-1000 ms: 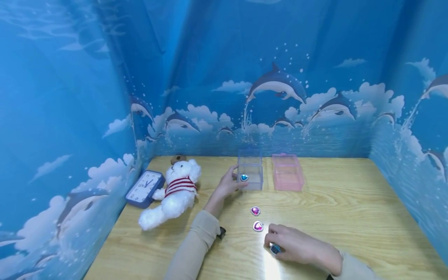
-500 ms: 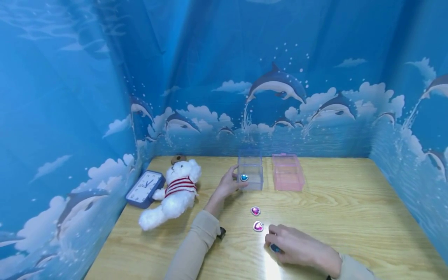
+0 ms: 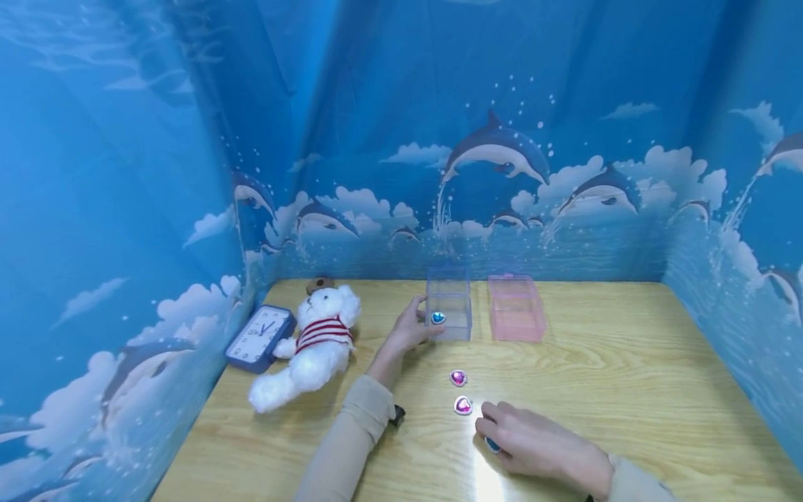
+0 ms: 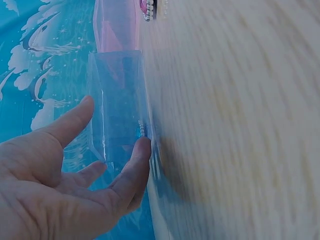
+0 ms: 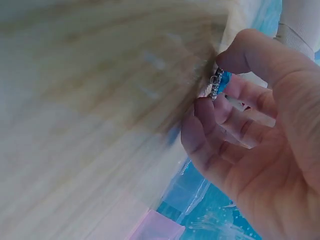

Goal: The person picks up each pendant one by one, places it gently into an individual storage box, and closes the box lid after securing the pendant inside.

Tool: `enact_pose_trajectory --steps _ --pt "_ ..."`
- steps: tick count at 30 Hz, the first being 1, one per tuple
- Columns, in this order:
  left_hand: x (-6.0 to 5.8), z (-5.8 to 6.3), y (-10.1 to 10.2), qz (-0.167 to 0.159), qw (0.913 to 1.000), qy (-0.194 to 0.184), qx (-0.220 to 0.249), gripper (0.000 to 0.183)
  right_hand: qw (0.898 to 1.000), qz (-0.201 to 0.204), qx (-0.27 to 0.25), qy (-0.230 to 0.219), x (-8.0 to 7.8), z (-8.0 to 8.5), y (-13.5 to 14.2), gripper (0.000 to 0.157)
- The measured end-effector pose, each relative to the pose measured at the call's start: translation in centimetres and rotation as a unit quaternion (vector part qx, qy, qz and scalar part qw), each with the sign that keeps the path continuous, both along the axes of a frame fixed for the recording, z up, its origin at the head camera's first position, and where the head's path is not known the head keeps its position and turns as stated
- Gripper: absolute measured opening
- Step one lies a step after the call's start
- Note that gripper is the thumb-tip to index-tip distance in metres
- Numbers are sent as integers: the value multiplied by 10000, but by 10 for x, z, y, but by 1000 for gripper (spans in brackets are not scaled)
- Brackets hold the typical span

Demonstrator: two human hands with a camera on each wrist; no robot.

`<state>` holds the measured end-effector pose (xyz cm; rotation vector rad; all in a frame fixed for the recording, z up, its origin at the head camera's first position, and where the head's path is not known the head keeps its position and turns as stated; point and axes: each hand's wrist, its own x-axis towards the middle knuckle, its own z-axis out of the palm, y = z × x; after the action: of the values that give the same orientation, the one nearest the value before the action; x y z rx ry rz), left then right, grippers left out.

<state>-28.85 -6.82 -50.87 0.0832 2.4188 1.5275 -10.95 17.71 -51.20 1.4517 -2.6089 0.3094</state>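
Note:
My left hand (image 3: 413,328) grips the near left corner of a clear bluish plastic box (image 3: 456,322), its lid raised at the back. Inside that box lies a blue heart-shaped gem (image 3: 438,318) with a silvery beaded rim. Nearer to me, my right hand (image 3: 530,439) pinches another blue gem (image 5: 223,83) low at the tabletop between thumb and fingers; in the head view the fingers hide most of it. Two pink heart-shaped gems, a farther one (image 3: 458,378) and a nearer one (image 3: 463,405), lie on the table left of my right hand.
Right of the clear box stands a pink see-through box (image 3: 517,314) with its lid up. A white plush toy in a striped shirt (image 3: 323,335) lies at left against a blue clock (image 3: 260,339). A dolphin-print curtain (image 3: 376,139) encloses the wooden table (image 3: 627,376).
My right fingers have drawn in around the blue gem, so less of it shows in the head view. The left hand and both boxes have stayed put.

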Motion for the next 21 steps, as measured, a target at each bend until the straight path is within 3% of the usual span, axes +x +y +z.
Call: enact_pose_trajectory --steps 5,11,15,21 --pt "0 2 0 -12 10000 51 12 89 9936 -24 -506 -1012 -8 12 4 37" --pt "-1 4 0 61 10000 -13 -67 90 9827 -327 -905 -1583 -24 28 7 38" --pt "-1 6 1 99 9999 22 -137 91 9757 -531 -1312 -1674 -43 35 9 40" --pt "1 8 3 131 9999 -40 -74 91 9732 -718 -1597 -1488 -68 44 6 37"
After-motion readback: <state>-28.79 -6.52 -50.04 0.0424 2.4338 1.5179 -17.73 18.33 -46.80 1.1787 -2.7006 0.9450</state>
